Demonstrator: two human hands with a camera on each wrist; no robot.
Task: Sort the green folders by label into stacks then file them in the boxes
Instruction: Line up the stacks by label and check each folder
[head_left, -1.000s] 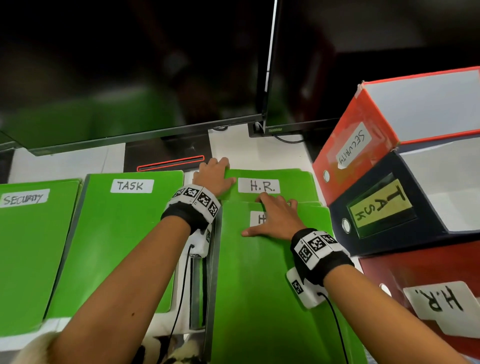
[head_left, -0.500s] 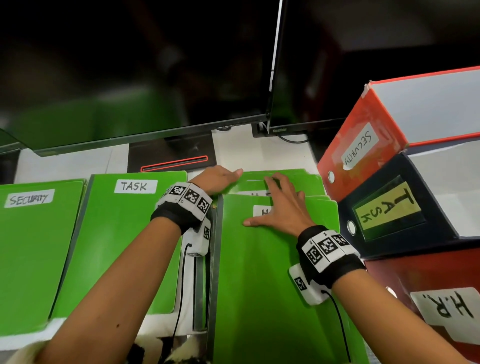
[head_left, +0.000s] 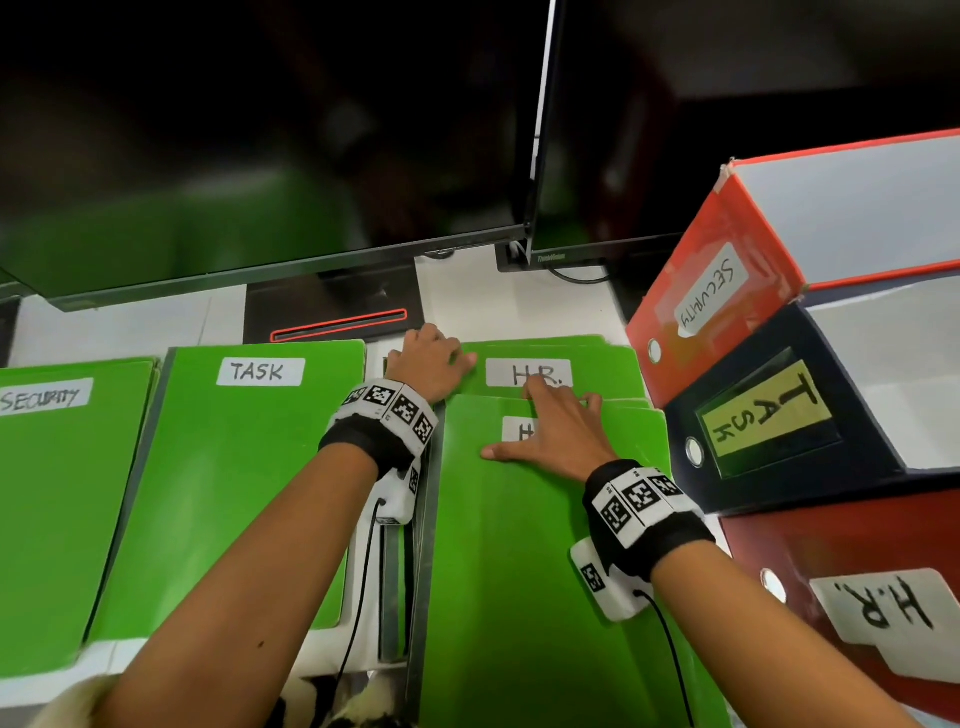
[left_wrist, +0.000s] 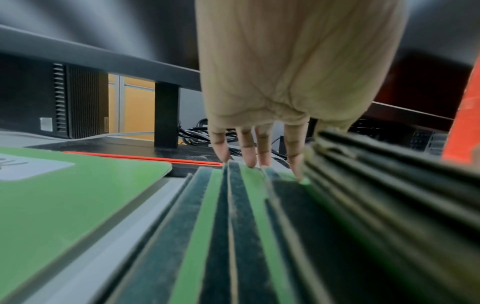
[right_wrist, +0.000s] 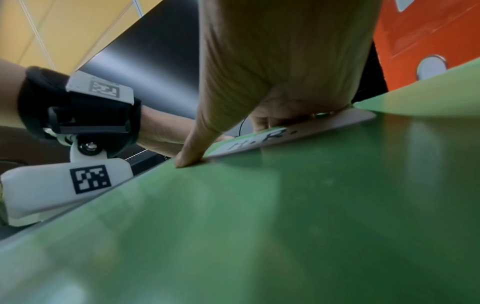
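Three sorted stacks are seen on the desk: SECURITY stack (head_left: 52, 509), TASK stack (head_left: 234, 483) and H.R. stack (head_left: 519, 571); the labelled boxes (head_left: 769, 415) at the right appear unfilled, so filing is judged still to come; the H.R. stack's far corner is touched by the left hand (head_left: 428, 361) with straight fingers; its top folder is pressed by the flat, released right hand (head_left: 556, 431).

Bright, even overhead light on the desk; the upper head view sinks into dark screens carrying faint green reflections. Wide-angle bending curves the frame edges. Both wrist views are soft, their lower halves smeared with blur and pale sheen on green surfaces
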